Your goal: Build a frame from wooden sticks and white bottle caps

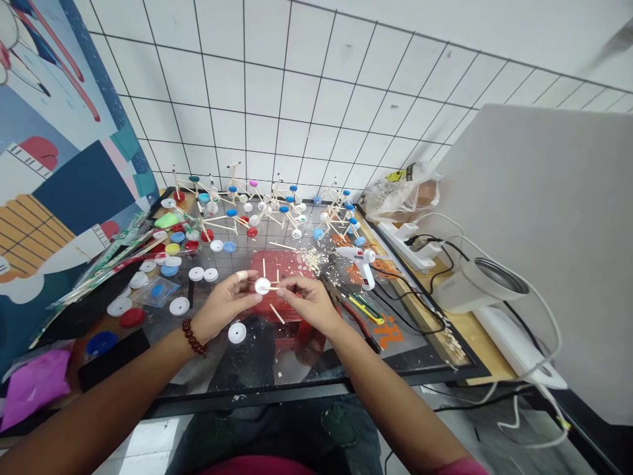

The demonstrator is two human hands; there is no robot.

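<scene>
Near the middle of the table, my left hand [228, 303] grips a small white bottle cap [262, 285] between thumb and fingers. Facing it, my right hand [307, 301] pinches a short wooden stick [273, 288], whose left end lies over the cap. Whether the stick is fixed to the cap cannot be seen. A loose stick [277, 313] lies just below my hands, and two more stand or lie just beyond them. Another white cap [237, 332] rests below my left hand. A bandage wraps one left finger.
Stick-and-cap models [267, 208] line the back of the glass table. Colored caps [173, 249] are scattered left. A white glue gun [363, 262], wood scraps [316, 259], pliers [361, 323], a yellow cutter [366, 309] and black cables lie right. A power strip [408, 243] sits beyond.
</scene>
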